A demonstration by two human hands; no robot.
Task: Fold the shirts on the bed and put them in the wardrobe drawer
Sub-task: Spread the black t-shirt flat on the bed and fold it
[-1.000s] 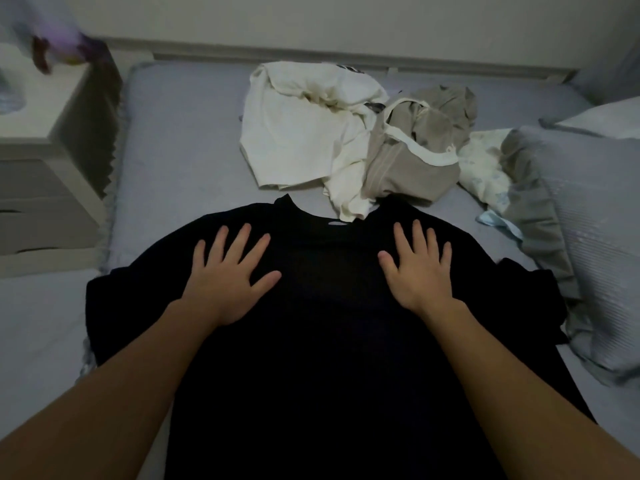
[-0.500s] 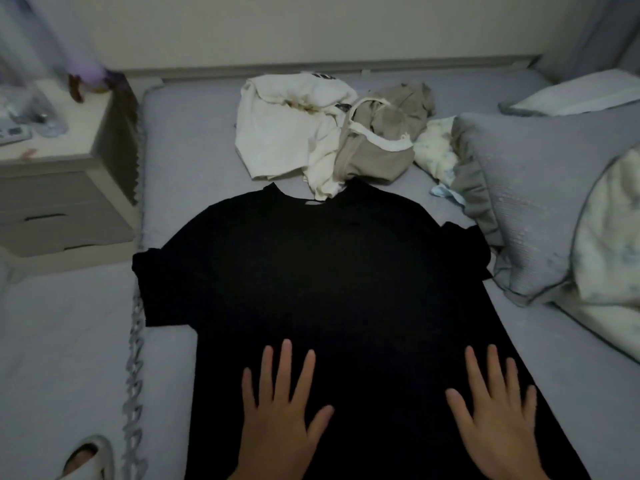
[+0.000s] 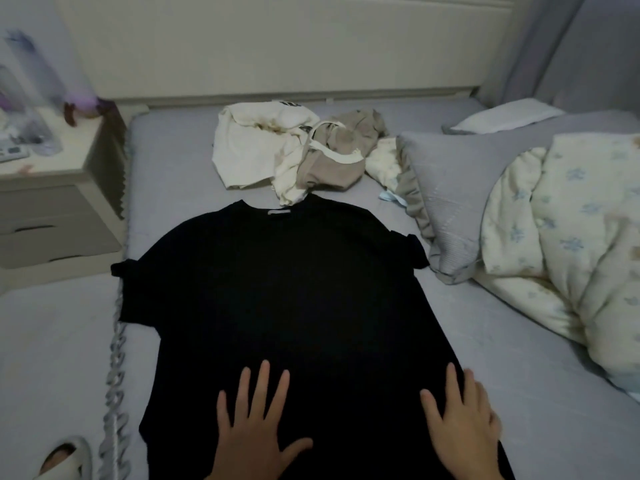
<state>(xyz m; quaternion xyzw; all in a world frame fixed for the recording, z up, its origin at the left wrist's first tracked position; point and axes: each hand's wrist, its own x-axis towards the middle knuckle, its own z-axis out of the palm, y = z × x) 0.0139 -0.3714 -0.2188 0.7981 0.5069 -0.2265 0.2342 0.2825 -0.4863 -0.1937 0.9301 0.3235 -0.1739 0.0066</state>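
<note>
Both flat palms, left hand (image 3: 254,431) and right hand (image 3: 462,424), slid from chest of black shirt (image 3: 294,289) down to hem.

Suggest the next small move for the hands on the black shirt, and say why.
Probably fold one sleeve side inward. The black shirt already lies flat and spread on the bed, with the left hand and right hand flat on its lower part, so smoothing looks finished. No fold shows yet.
</note>
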